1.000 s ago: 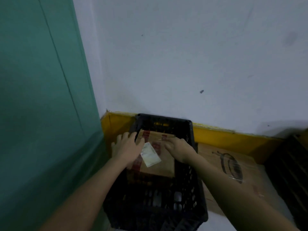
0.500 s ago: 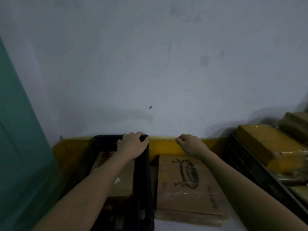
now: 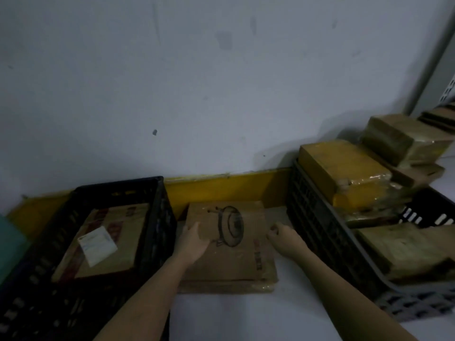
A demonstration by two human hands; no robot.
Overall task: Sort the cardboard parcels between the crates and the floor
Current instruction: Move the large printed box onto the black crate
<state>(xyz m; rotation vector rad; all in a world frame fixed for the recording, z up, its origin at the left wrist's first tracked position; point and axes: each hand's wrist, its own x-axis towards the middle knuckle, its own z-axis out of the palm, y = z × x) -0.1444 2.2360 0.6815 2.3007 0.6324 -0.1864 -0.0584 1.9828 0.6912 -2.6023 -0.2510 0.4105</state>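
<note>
A flat cardboard parcel [image 3: 236, 244] with a black round drawing lies on the floor between two crates. My left hand [image 3: 193, 243] rests on its left part, fingers reaching over the left edge. My right hand [image 3: 285, 238] touches its right edge with curled fingers. The black crate [image 3: 157, 217] on the left holds a taped parcel with a white label [image 3: 97, 244]. The grey crate [image 3: 317, 232] on the right is stacked with several wrapped parcels [image 3: 344, 173].
A pale wall with a yellow skirting [image 3: 221, 190] runs behind everything. A green panel [image 3: 9, 239] shows at the far left. Pale floor [image 3: 246, 316] lies in front of the parcel. More parcels [image 3: 403, 141] pile up at the far right.
My left hand left the black crate's rim and came down onto the floor parcel. My right hand dropped from the skirting to the parcel's right edge. The view swung right and down.
</note>
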